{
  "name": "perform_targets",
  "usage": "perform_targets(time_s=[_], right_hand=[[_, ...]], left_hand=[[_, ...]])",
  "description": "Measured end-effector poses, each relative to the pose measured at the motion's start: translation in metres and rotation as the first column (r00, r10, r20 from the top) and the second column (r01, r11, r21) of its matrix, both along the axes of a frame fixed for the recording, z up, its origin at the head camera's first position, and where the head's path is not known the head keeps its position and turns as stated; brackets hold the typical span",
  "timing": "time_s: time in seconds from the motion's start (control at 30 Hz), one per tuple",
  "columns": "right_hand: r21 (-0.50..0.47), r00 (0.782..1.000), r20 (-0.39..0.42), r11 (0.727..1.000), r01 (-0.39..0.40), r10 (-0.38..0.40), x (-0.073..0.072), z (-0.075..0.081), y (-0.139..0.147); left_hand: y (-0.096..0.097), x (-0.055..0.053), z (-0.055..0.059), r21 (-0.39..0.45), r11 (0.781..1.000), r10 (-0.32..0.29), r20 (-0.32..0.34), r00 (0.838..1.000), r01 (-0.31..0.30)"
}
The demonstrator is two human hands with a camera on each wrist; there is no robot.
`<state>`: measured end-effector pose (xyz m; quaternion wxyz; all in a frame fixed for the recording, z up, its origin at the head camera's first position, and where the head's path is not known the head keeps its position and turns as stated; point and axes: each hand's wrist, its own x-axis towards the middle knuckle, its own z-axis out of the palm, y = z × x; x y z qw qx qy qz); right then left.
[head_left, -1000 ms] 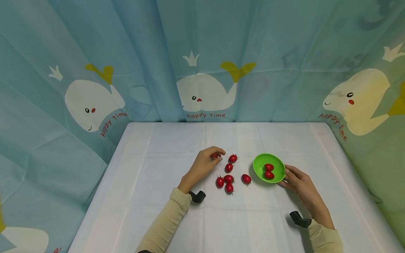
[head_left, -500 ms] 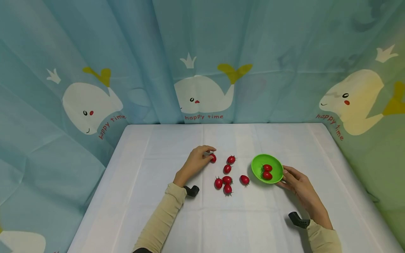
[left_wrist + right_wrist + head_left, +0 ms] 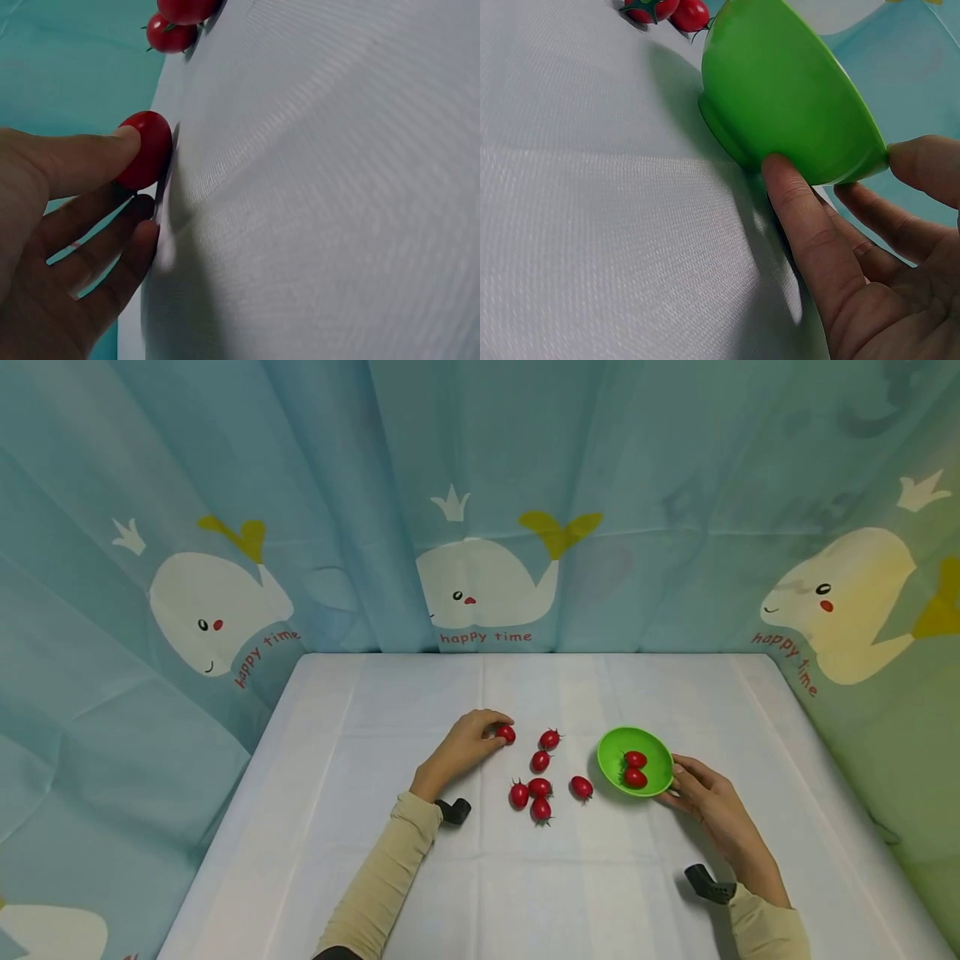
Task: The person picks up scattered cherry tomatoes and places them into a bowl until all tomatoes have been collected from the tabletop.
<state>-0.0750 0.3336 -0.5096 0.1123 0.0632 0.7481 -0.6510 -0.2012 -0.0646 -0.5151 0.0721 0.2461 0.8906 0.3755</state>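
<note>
In the head view my left hand (image 3: 461,750) pinches a red cherry tomato (image 3: 506,734) at the left of the loose ones. Its thumb presses one side of that tomato in the left wrist view, low at the white cloth, with the index finger partly hidden behind it. My right hand (image 3: 712,802) holds a green bowl (image 3: 611,745) by its right side. The right wrist view shows the thumb at the rim and fingers against the underside (image 3: 787,112). Two cherry tomatoes (image 3: 635,760) lie inside the bowl.
Several cherry tomatoes lie loose between the hands: a pair (image 3: 550,739) farther back, a close cluster (image 3: 540,788) nearer, and a single one (image 3: 581,788) by the bowl. A white cloth (image 3: 390,710) covers the table. Behind it hangs a blue curtain (image 3: 345,485) with whale prints.
My left hand has drawn a little to the left, and more of the tomato at its fingertips shows. The right hand and the bowl stay in place.
</note>
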Motion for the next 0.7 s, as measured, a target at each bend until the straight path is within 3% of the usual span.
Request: perform_targets(time_s=[0.33, 0.7], right_hand=[[-0.006, 1.000, 0.003, 1.000, 0.006, -0.006, 0.0014, 0.0002, 0.0002], [-0.007, 1.000, -0.002, 1.000, 0.011, -0.011, 0.0004, 0.0006, -0.0001]], left_hand=[[0.0014, 0.0015, -0.0013, 0.025, 1.000, 0.014, -0.029, 0.999, -0.013], [0.0091, 0.0018, -0.0033, 0.158, 0.987, 0.001, -0.172, 0.985, 0.026]])
